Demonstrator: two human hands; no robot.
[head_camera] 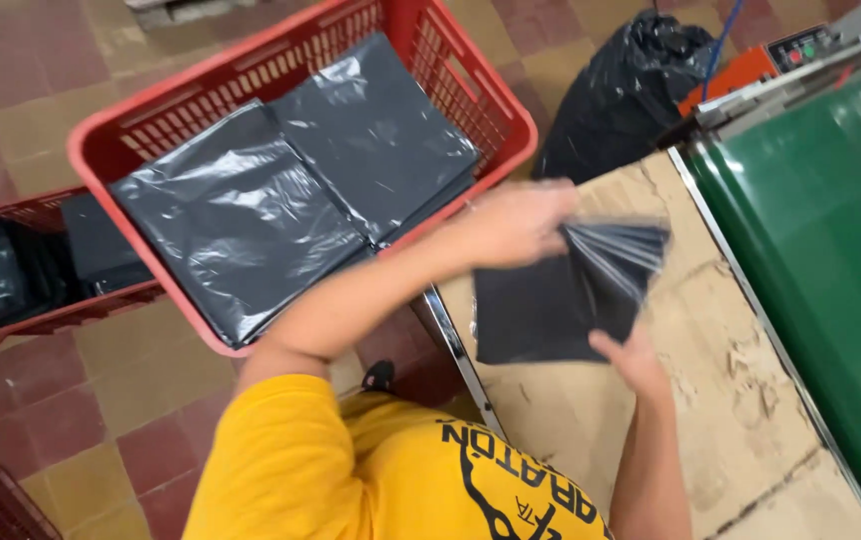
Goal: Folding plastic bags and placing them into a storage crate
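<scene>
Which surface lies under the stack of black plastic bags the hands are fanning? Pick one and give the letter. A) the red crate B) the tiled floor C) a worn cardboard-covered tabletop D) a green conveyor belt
C: the stack of black plastic bags, held by the left hand and right hand, sits over the scuffed brown cardboard tabletop, beside the green belt, not on it.

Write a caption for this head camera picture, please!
Two hands fan a stack of dark plastic bags beside a red crate.
</scene>
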